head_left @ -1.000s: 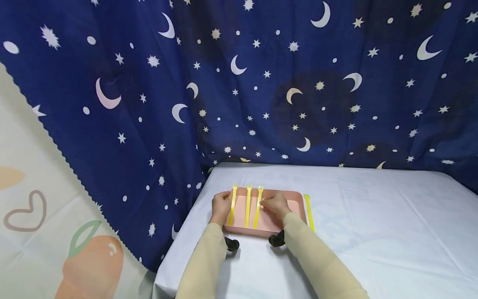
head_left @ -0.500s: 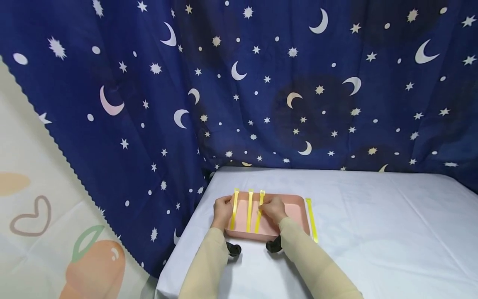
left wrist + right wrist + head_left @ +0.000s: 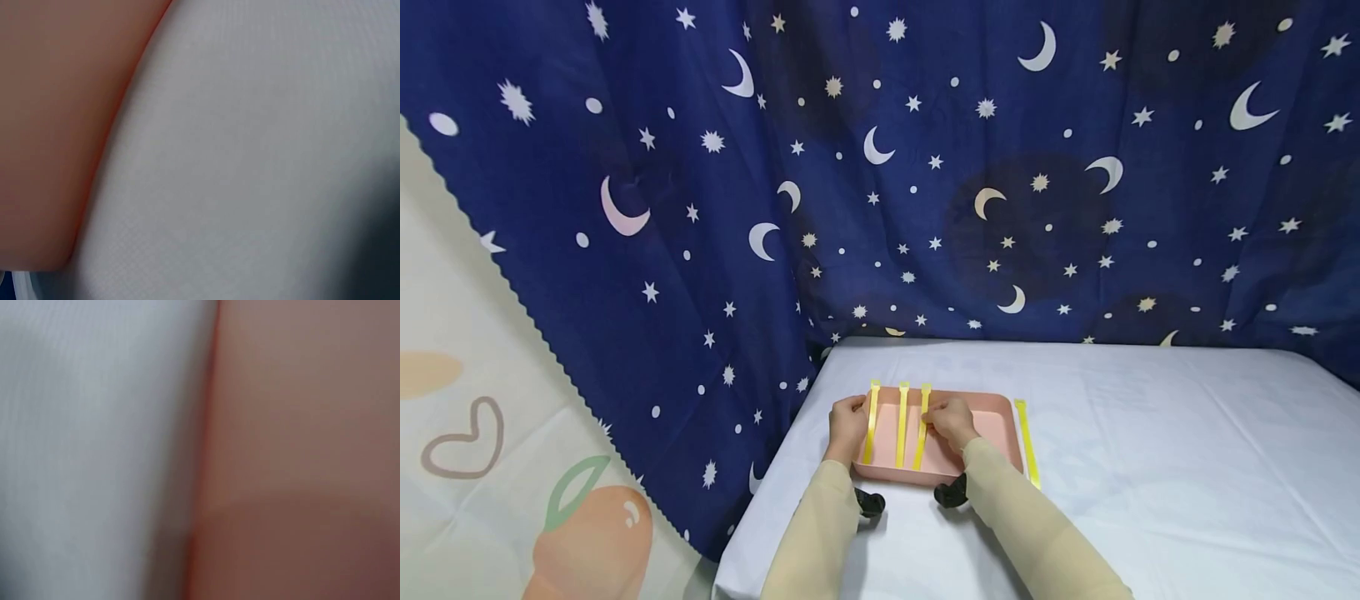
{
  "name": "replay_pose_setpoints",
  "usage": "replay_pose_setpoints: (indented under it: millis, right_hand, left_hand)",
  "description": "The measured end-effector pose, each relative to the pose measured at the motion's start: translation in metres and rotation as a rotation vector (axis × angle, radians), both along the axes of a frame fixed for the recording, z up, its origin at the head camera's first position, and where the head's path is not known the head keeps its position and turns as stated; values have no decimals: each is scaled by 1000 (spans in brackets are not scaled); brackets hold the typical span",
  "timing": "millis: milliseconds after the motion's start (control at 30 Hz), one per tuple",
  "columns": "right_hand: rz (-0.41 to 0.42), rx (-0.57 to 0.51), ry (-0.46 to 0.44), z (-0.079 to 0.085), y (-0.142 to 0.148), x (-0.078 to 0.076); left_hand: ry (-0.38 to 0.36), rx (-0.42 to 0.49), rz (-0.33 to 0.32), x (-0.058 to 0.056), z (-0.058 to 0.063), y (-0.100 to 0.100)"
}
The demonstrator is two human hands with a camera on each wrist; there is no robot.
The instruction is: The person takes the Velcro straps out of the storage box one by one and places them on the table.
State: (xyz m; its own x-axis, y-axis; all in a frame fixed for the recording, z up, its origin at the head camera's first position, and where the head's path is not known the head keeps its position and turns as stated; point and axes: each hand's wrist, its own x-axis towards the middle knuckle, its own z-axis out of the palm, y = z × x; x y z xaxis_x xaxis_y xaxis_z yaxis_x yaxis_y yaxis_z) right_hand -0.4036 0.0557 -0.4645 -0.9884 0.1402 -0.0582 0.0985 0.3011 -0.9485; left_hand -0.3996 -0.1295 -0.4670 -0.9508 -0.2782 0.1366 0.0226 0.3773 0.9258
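In the head view, a shallow pink tray (image 3: 992, 417) lies on the table, with three yellow strips across it. Each has a small squarish head above the far rim. My left hand (image 3: 847, 429) holds the tray's left edge, beside the leftmost strip (image 3: 871, 425). The middle strip (image 3: 902, 427) lies untouched between the hands. My right hand (image 3: 953, 423) reaches over the tray and pinches the third strip (image 3: 922, 437) at its upper part. Fingertips are partly hidden. Both wrist views show only blurred tray wall (image 3: 56, 125) and cloth, no hand.
Another yellow strip (image 3: 1027, 442) lies on the white tablecloth (image 3: 1150, 467), just right of the tray. Dark wrist mounts (image 3: 951, 492) sit under the forearms near the tray's front edge. A blue star-and-moon curtain (image 3: 925, 167) hangs behind and to the left.
The head view has tilted slightly, shifting everything down a little. My right hand has moved slightly left against the third strip, whose lower end has swung slightly right. The left hand stays at the tray edge.
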Motion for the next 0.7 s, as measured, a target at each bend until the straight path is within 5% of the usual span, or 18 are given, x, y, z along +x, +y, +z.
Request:
replay_pose_setpoints:
  millis: [300, 700]
  right_hand:
    - [30, -107, -10, 4, 7, 4]
    - [91, -48, 24, 19, 28, 4]
  left_hand:
    - [7, 4, 8, 2, 0, 2]
    - [10, -15, 5, 7, 5, 3]
